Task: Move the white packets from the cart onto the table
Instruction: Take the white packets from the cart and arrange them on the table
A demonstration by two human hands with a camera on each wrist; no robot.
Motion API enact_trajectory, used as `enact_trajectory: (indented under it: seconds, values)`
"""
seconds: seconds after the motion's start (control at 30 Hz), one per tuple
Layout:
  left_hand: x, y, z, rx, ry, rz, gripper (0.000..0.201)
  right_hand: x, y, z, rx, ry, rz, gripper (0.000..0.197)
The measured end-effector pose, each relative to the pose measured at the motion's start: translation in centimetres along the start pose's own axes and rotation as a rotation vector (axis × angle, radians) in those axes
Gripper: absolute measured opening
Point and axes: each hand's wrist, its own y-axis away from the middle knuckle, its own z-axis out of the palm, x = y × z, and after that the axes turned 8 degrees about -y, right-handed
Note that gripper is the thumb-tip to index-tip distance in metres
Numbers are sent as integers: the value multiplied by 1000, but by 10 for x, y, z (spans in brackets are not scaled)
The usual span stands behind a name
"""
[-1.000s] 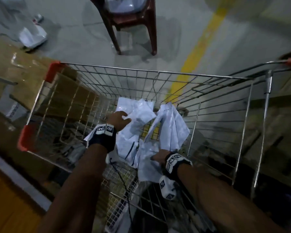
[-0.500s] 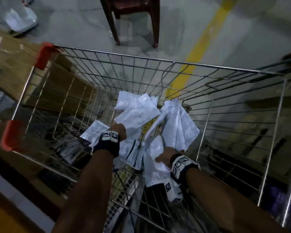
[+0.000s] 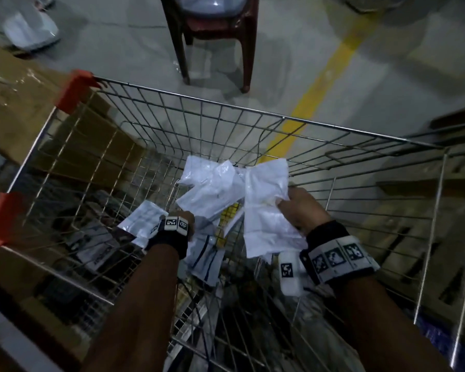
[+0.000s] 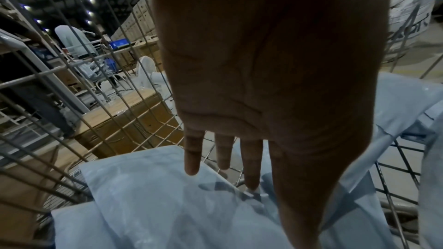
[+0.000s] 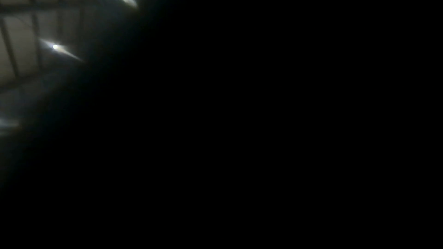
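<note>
Several white packets (image 3: 212,189) lie in a heap on the floor of the wire cart (image 3: 199,99). My right hand (image 3: 287,204) grips one crumpled white packet (image 3: 263,224) and holds it raised above the heap. My left hand (image 3: 184,218) reaches down into the heap, with its fingers hidden behind the wristband in the head view. In the left wrist view the left hand's fingers (image 4: 250,158) are straight and spread just over the pale packets (image 4: 155,205). The right wrist view is almost wholly dark.
Red plastic guards (image 3: 75,89) cap the cart's left corners. Cardboard boxes (image 3: 16,108) stand close on the left. A dark red chair (image 3: 242,33) stands beyond the cart, beside a yellow floor line (image 3: 328,71). A white bag (image 3: 30,30) lies on the floor.
My right hand has closed on a packet and lifted it up and to the right. My left hand has dropped lower, from the upper packets into the heap.
</note>
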Motion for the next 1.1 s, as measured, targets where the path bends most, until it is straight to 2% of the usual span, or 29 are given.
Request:
enact_trajectory:
  seconds: [0.1,0.27,0.37,0.43,0.53,0.63,0.7,0.77,0.83,0.93,1.0,1.03,1.1]
  values:
    - [0,3,1,-15,-29,-28,51,6,-8,4,34,-46,34,32]
    - [1,10,4,-20,-115,-23,36,37,-15,41,-74,-68,151,41]
    - [5,14,0,41,-165,-20,32,45,-11,56,-24,-125,227,50]
    - [8,16,-17,91,-120,3,36,45,-11,59,-15,-101,231,54]
    - [3,11,-57,96,12,-11,46,40,-12,57,27,-38,200,61]
    - [-11,12,-85,75,211,-33,32,29,-11,52,139,12,142,71]
    - [-13,16,-90,150,283,-44,24,20,-11,51,206,8,93,75]
    - [-9,16,-90,249,316,-98,29,12,-11,54,241,26,35,77]
    - [-2,14,-86,313,396,-133,31,8,-9,62,248,88,-16,80]
    - [14,11,-75,417,541,-151,19,15,-6,76,204,164,-54,87]
    - [25,9,-66,474,625,-119,31,23,0,85,160,226,-68,91]
    - [29,7,-60,460,616,-107,45,28,2,90,148,261,-79,93]
    - [34,0,-43,374,481,-89,87,35,7,102,160,314,-123,97]
